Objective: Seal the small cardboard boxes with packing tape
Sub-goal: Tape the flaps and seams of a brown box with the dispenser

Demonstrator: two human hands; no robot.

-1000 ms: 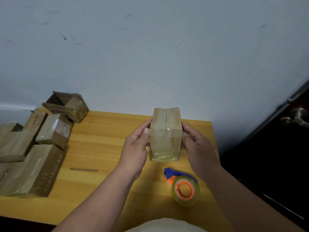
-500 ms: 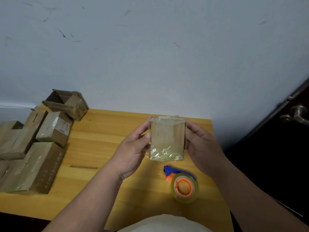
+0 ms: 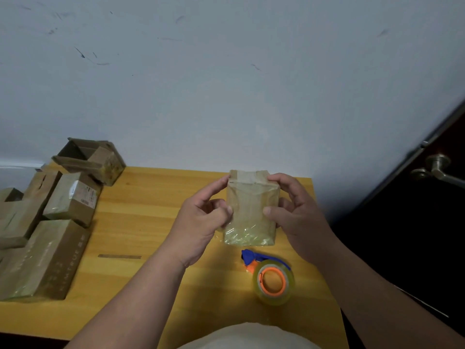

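Note:
I hold a small cardboard box (image 3: 251,207) upright above the wooden table (image 3: 151,222), its near face glossy with clear tape. My left hand (image 3: 201,222) grips its left side, thumb on the front face and forefinger at the top corner. My right hand (image 3: 294,212) grips the right side, thumb on the front and fingers curled over the top right corner. A roll of clear packing tape (image 3: 274,283) with an orange core and a blue dispenser lies on the table just below the box.
Several cardboard boxes (image 3: 50,222) are heaped at the table's left end, one open box (image 3: 90,159) at the back. A thin dark strip (image 3: 119,256) lies on the wood. A dark door with a metal handle (image 3: 437,167) stands to the right. The wall is close behind.
The box has been tipped toward me, so its taped near face now fills my view and the top shows less. My right fingers have shifted up onto the top corner.

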